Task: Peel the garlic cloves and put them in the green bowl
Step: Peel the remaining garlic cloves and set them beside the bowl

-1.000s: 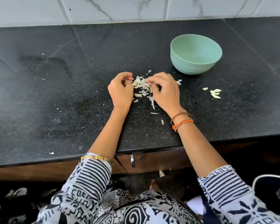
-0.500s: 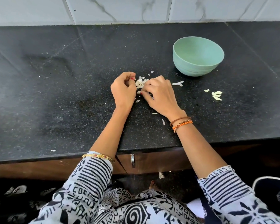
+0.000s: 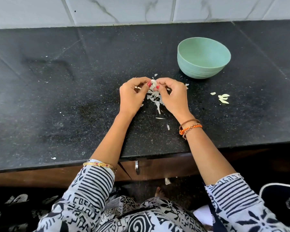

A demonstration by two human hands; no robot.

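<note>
**Two hands, one clove, one bowl**

Two patterned sleeves (image 3: 94, 186) come in at the near edge, a gold bangle (image 3: 100, 164) on the left arm and two cords on the right wrist (image 3: 189, 127). Further in, on the black surface (image 3: 57, 106), the left hand (image 3: 132, 96) and the right hand (image 3: 174, 96) meet fingertip to fingertip, and both sets of fingers are curled and pinching one garlic clove (image 3: 153, 84) between them, lifted just above a heap of white peel scraps (image 3: 155, 99). Half a second ago those hands were lower and huddled over the heap, the right one flat across it; now they are raised and turned in, the clove showing white between the red nails. To the right, well apart from the hands, lies a small cluster of pale peeled pieces (image 3: 223, 98), about four, in the same place as before. Beyond that, one green bowl (image 3: 203, 67) stands upright near the tiled wall (image 3: 124, 10); nothing shows on the part of its inside that is visible.
</note>
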